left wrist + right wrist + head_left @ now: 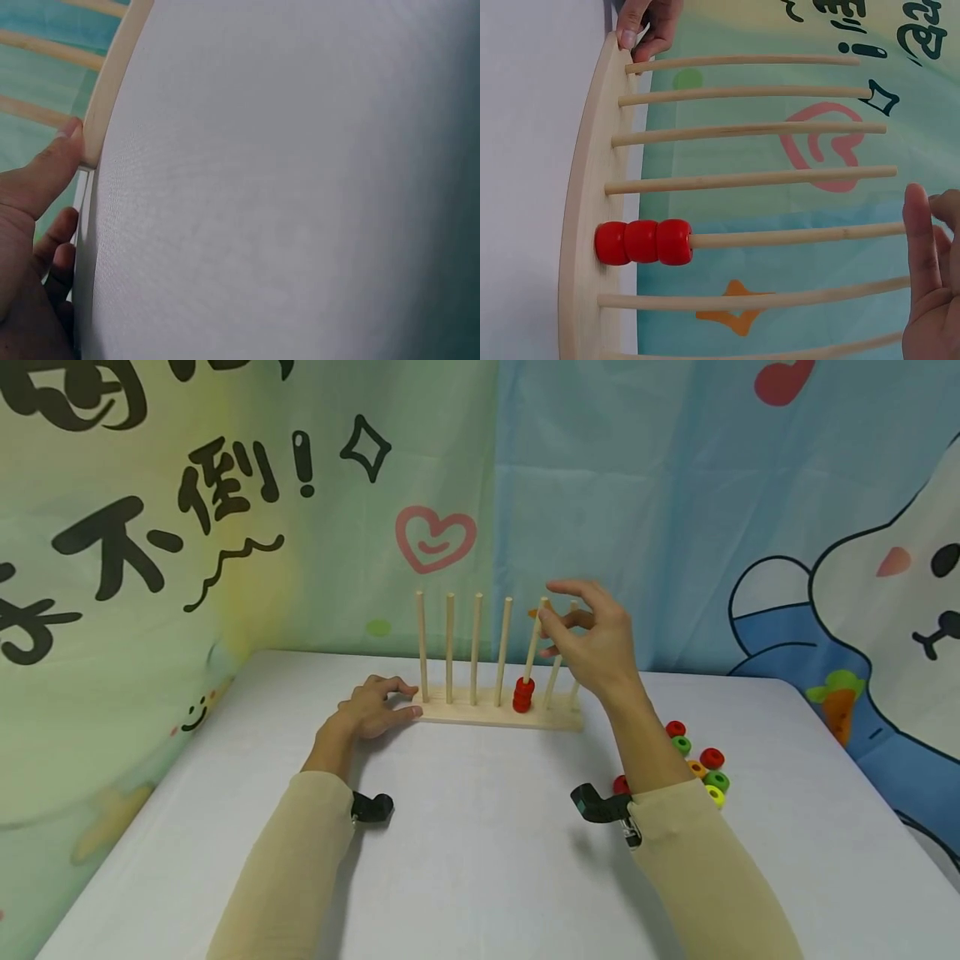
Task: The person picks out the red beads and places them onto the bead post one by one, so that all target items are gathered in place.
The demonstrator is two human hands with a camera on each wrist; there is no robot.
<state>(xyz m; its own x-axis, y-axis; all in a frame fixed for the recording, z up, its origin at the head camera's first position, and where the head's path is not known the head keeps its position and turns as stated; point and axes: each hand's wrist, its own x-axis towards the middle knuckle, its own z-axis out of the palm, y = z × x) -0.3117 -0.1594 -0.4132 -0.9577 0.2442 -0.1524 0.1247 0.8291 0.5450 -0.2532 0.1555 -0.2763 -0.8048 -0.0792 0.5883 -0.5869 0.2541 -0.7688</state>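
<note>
A wooden peg rack (480,713) stands on the table with a row of upright pegs. Three red beads (643,242) are stacked at the bottom of one peg, toward the right of the row. My left hand (371,706) grips the rack's left end, its thumb (56,165) on the base. Around the top of the beaded peg is my right hand (596,639), thumb near the peg tip and index finger extended. No bead shows in its fingers; in the right wrist view the thumb (922,247) partly covers the tip.
Loose beads in red, green (717,781), orange and yellow (715,796) lie on the table at the right. One red bead (621,785) is partly hidden by the right forearm. A printed cloth backdrop (615,510) hangs behind the white table (480,860).
</note>
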